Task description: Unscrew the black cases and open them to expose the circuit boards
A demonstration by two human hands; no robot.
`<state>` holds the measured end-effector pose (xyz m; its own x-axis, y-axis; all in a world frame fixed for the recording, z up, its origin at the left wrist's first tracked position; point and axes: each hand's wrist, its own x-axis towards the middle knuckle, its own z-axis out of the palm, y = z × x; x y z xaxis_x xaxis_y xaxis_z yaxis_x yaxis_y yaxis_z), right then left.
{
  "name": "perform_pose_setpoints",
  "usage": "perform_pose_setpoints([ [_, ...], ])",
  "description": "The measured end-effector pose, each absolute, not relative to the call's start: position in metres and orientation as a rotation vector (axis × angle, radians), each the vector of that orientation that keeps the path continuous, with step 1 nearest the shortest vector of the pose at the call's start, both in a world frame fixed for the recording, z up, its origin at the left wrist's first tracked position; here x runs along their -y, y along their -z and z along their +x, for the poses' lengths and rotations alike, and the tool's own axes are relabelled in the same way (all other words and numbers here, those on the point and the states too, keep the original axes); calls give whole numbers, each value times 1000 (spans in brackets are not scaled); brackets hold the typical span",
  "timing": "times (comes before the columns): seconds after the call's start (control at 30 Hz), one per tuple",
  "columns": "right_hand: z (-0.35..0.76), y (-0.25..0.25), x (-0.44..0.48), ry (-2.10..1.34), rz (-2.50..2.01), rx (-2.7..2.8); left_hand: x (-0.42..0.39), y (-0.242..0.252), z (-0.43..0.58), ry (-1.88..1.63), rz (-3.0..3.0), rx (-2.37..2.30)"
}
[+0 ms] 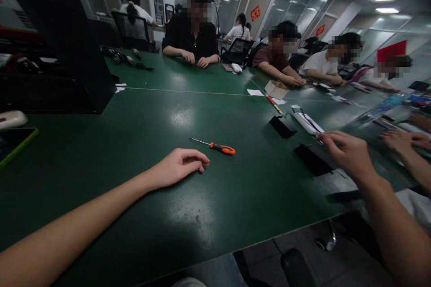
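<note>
My left hand (pixel 183 166) rests on the green table (pixel 141 233) with its fingers loosely curled and nothing between them. Just beyond its fingertips lies a screwdriver (pixel 222 148) with an orange and black handle, its thin shaft pointing left. My right hand (pixel 350 152) is raised at the right, thumb and fingers pinched together beside the near end of a long white object (pixel 307 123) with a dark cord or strap along it. What the pinch holds is too small to make out. Below the fingers sits a dark box-like object (pixel 313 159).
A small black box (pixel 283 126) and an open cardboard box (pixel 276 89) stand toward the right. A dark upright panel (pixel 60 36) and a green-edged device (pixel 20 143) are at left. Several people sit around the table; a neighbour's hands (pixel 400 141) are close on the right.
</note>
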<state>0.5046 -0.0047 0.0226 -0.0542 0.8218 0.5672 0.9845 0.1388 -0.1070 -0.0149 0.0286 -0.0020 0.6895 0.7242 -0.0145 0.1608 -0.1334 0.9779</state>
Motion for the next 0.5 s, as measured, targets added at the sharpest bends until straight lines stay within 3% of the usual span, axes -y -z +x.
perform_pose_setpoints([
  [0.5,496,-7,-11,256,-1827,1880,-28,-1,-15,-564,1705,-723],
])
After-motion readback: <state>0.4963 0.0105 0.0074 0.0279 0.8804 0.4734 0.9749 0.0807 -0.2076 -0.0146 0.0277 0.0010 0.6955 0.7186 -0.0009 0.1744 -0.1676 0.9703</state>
